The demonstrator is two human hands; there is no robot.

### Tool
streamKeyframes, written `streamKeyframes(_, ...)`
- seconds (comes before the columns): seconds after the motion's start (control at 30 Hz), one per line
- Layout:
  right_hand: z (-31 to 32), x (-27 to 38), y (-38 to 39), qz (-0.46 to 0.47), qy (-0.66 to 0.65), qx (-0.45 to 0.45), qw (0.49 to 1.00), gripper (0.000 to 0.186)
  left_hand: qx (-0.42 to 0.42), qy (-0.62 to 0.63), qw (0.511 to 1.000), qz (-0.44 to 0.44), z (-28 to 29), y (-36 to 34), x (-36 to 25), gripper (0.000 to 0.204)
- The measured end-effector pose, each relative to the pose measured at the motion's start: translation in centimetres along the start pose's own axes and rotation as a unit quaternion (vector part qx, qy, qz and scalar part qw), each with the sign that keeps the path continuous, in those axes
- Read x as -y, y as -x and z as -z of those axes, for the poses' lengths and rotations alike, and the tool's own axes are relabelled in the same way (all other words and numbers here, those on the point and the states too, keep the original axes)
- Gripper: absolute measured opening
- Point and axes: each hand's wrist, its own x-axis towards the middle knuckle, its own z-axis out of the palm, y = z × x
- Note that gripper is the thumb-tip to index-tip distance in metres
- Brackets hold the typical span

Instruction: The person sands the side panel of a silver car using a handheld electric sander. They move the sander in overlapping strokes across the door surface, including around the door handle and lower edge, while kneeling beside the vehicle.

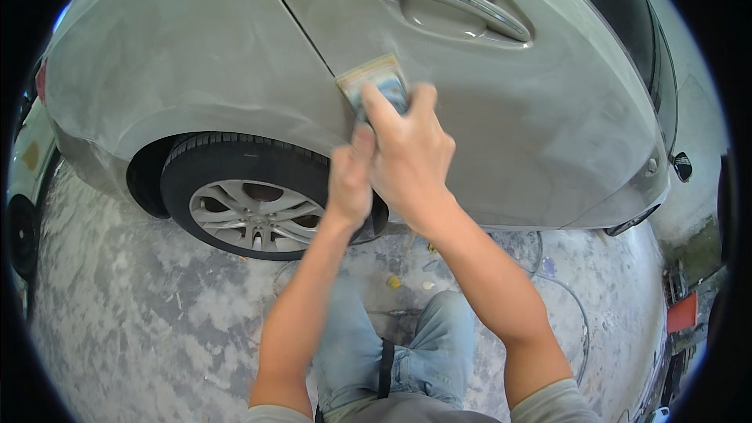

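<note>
A silver-beige car door (pixel 564 133) fills much of the upper view, its handle (pixel 462 0) above my hands and a panel gap to the left. A pale yellow and blue pad (pixel 374 70), perhaps a sanding block, rests against the panel by that gap. My right hand (pixel 411 153) grips it with bent fingers. My left hand (pixel 352 172) is just below and left, its blurred, closed fingers at the pad's lower end, partly hidden by my right hand. The rear wheel (pixel 258 219) is behind my left forearm.
My legs are below on the mottled concrete floor (pixel 141 305), where a thin hose (pixel 576 305) and small yellow scraps (pixel 394 280) lie. Another vehicle (pixel 23 172) stands at the far left. A red object (pixel 681 312) and clutter sit along the wall at the right.
</note>
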Motion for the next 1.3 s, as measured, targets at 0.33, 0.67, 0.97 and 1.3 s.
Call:
streamKeyframes(0.33, -0.3, -0.8, 0.8, 0.005, 0.013, -0.014, 1.0, 0.047, 0.049, 0.074, 0.996, -0.015, 1.4, -1.3, 0.6, 0.06)
streamKeyframes(0.67, -0.4, 0.2, 0.2, 0.002, 0.013, -0.01, 1.0, 0.047, 0.035, 0.041, 0.998, 0.026, 1.3, -1.1, 0.2, 0.063)
streamKeyframes(0.97, 0.0, 0.7, 0.6, -0.028, 0.021, 0.009, 0.999, 0.046, 0.015, 0.0, 1.0, 0.011, 0.2, 0.2, 0.8, 0.059)
streamKeyframes(1.3, -0.3, 0.3, 1.2, -0.023, 0.031, -0.005, 0.999, 0.049, 0.041, -0.067, 0.996, 0.051, 1.8, 0.0, 2.0, 0.063)
